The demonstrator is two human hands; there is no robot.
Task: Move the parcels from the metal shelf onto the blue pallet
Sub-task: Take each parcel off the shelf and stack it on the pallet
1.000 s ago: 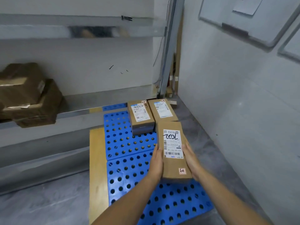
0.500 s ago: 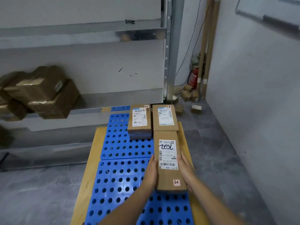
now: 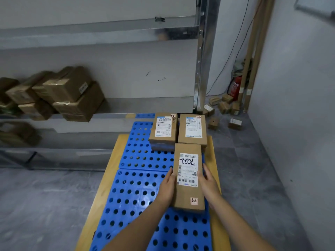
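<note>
A long brown parcel (image 3: 187, 198) with a white label lies on the right side of the blue perforated pallet (image 3: 137, 189), just behind two other labelled parcels: one (image 3: 163, 130) at the far middle, one (image 3: 192, 129) at the far right. My left hand (image 3: 166, 189) presses its left side and my right hand (image 3: 208, 183) its right side. Several taped brown parcels (image 3: 59, 93) are stacked on the metal shelf (image 3: 116, 105) at the left.
The pallet rests on a wooden board (image 3: 108, 178) on the grey floor. The shelf upright (image 3: 201, 57) stands behind the pallet. Small boxes (image 3: 223, 109), a red extinguisher (image 3: 235, 87) and long cardboard tubes (image 3: 253, 51) fill the far corner. A white wall runs along the right.
The parcel in both hands came down and forward until it lies on the pallet behind the far right parcel. The view swung left, showing more shelf parcels.
</note>
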